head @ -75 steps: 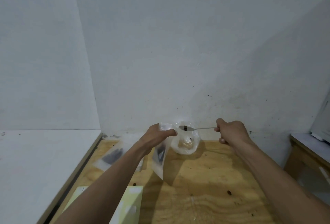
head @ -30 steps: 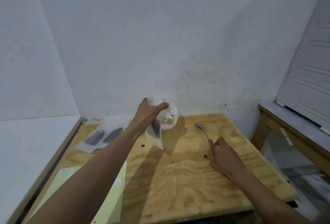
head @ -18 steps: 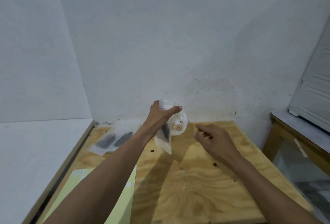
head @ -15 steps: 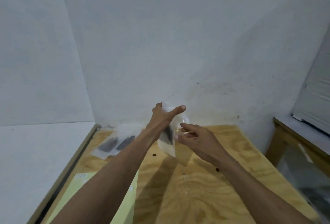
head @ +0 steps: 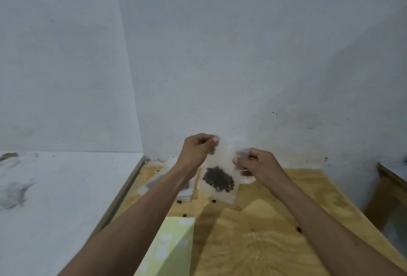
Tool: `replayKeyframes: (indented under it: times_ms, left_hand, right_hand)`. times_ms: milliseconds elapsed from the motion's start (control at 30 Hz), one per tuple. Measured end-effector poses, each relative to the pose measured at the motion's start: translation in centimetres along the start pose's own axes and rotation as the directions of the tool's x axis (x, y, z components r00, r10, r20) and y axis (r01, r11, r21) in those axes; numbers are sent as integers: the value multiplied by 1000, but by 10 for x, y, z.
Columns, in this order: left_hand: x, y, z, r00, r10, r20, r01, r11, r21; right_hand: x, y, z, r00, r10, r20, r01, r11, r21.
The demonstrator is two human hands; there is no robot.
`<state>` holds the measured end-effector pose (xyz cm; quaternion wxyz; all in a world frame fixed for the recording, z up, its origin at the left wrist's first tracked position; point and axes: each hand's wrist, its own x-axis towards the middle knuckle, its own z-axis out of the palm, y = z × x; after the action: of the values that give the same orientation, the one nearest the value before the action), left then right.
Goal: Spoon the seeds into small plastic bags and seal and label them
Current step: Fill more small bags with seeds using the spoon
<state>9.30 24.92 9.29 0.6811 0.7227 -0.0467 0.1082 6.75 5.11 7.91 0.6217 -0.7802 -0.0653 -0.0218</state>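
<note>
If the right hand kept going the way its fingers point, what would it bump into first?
The right hand points left while pinching the bag top. Going straight on, it would probably meet the left hand across that bag, though depth is unclear.

Your plywood desk (head: 275,242) stands against the wall. On it lie filled seed bags (head: 187,190) at the rear left, a pale green label sheet (head: 171,247) at the front, and loose dark seeds (head: 298,229) scattered about.
</note>
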Motion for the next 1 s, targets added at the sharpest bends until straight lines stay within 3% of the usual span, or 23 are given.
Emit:
replayKeyframes:
  times_ms: [133,400,633,867,1000]
  left_hand:
    - [0,7,-8,999,24,31,-24,1000,1]
    - [3,16,-22,996,78,37,-80,995,67]
    - [7,19,-35,998,62,-3,-62,995,81]
    - [14,10,-53,991,9,-131,1,997,72]
    - [22,4,-82,957,-72,-282,97,993,73]
  right_hand:
    - [15,-25,-2,998,-54,-21,53,998,-29]
    - [31,-52,14,989,-99,109,121,970,-210]
    - [46,-54,37,987,-133,94,154,950,-271]
    - [55,-48,61,988,-104,113,133,946,-294]
    - [53,-46,54,986,-75,146,98,983,-156]
